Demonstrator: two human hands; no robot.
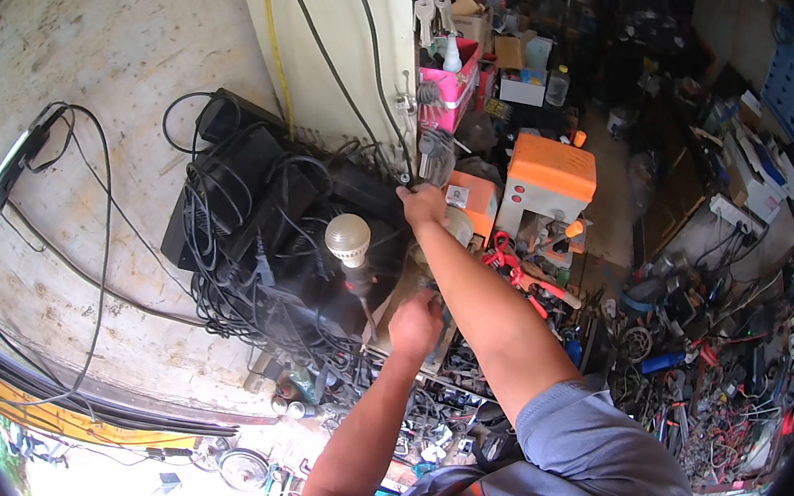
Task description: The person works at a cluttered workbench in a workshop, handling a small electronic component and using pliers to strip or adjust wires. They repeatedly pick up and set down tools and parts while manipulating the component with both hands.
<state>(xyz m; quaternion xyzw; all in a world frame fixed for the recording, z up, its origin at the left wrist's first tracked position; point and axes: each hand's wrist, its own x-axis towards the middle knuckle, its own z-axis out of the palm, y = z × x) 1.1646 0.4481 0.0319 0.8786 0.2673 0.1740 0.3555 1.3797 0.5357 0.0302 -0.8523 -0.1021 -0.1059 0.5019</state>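
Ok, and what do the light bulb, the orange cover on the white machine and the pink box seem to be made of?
Light bulb: probably glass or plastic with a milky finish, going by its pale, cloudy dome. Orange cover: painted metal or moulded plastic; its even colour fits both. Pink box: perhaps plastic, from the bright, solid colour, though I can't be sure.

a cluttered bench (pixel 439 349), its top mostly hidden, carries a heap of black devices and cables (pixel 233 180) on the left, an orange-topped machine (pixel 550 179) at the far side and red-handled tools (pixel 502 250) just nearer. to the right, wires and small parts (pixel 697 410) lie densely heaped, hiding what bears them.
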